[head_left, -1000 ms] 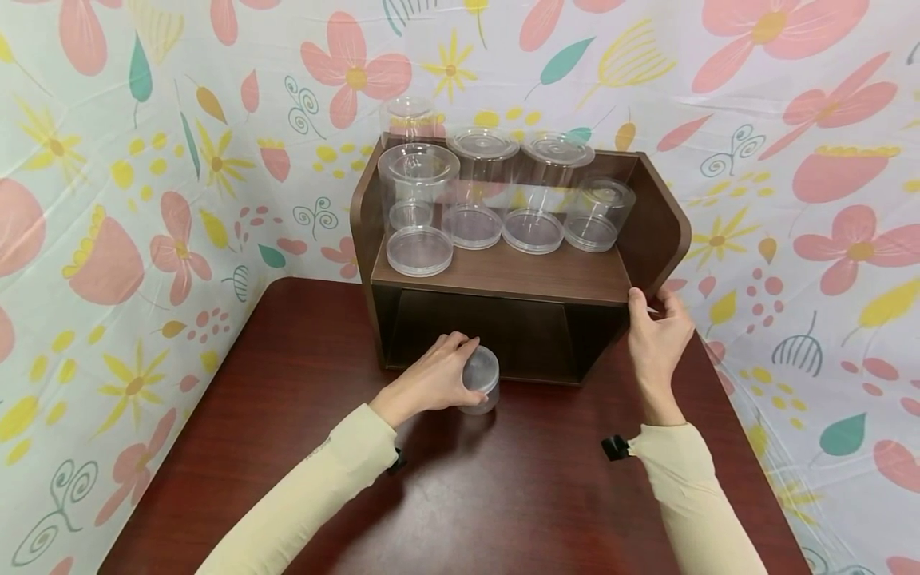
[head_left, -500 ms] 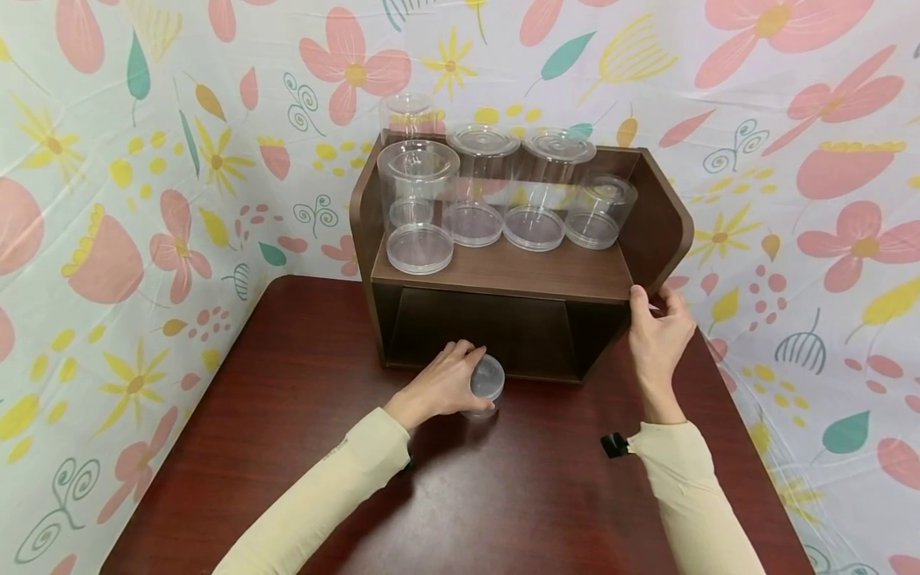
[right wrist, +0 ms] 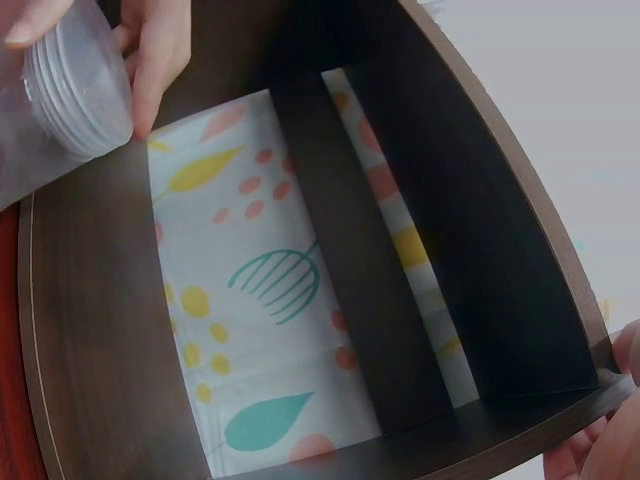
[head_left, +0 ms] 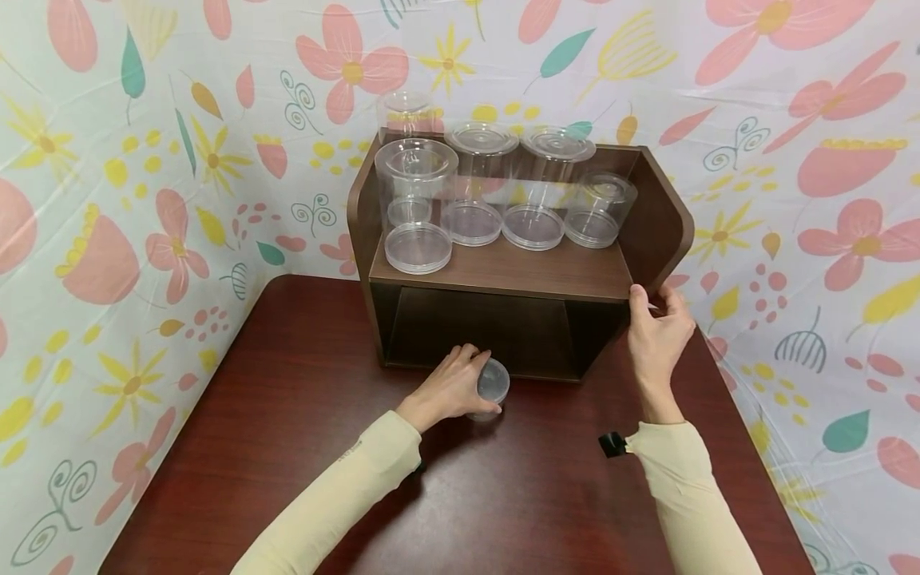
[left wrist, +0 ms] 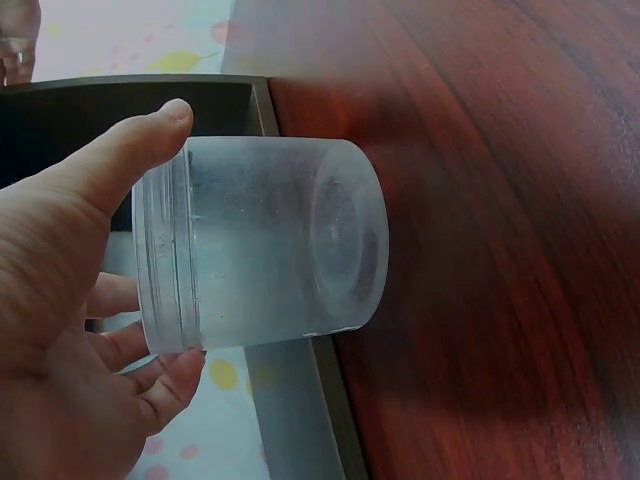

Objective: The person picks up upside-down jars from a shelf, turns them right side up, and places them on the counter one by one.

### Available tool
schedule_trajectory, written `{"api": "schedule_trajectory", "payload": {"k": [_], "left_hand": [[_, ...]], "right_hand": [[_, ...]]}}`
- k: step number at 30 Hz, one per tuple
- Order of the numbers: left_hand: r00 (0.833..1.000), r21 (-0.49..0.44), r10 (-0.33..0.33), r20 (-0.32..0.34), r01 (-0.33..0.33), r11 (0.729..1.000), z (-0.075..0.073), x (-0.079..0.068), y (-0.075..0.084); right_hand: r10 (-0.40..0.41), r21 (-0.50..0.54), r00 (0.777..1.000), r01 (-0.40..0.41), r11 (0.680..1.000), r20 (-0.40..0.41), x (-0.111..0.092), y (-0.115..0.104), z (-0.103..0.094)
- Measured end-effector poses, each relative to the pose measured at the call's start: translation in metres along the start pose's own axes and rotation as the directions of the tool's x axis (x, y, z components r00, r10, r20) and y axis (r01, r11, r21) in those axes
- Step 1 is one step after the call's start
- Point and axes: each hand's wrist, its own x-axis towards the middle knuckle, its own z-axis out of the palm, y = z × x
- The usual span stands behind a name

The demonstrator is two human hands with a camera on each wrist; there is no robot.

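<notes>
This looks like a staged filming corner — whether in a home, a lab or an office cannot be told. A creased white sheet (head_left: 575,32) printed with pink flowers, yellow blooms and teal leaves hangs behind and along the sides of a glossy reddish-brown tabletop (head_left: 503,503). On it sits a small dark-brown shelf unit (head_left: 503,267) bearing clear lidded jars (head_left: 533,228), a household touch — and a small black device (head_left: 612,445) juts from the right sleeve's cuff (head_left: 661,438).
</notes>
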Motion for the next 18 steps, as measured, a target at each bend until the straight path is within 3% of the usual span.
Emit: {"api": "schedule_trajectory", "payload": {"k": [18], "left_hand": [[1.0, 0.04, -0.008, -0.009, 0.008, 0.999, 0.0097, 0.0018, -0.0004]], "right_hand": [[0.0, -0.011, 1.0, 0.0, 1.0, -0.002, 0.0001, -0.0001, 0.0003]]}}
